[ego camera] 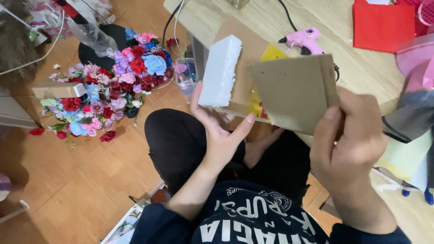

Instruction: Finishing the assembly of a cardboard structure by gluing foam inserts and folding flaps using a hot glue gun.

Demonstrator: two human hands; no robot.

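Above the lap, left hand fingers holding white foam block, right hand gripping cardboard piece, seemingly folded.

Home craft corner: glue gun, paper flowers, wooden floor.

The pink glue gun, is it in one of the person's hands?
No, the pink glue gun lies on the wooden table, apart from both hands.

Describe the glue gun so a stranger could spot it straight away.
Start at the light wooden table along the top right. Just beyond the brown cardboard sheet pinched in the right hand lies the glue gun. It is the only pink, pistol-shaped tool there, with a dark nozzle pointing left.
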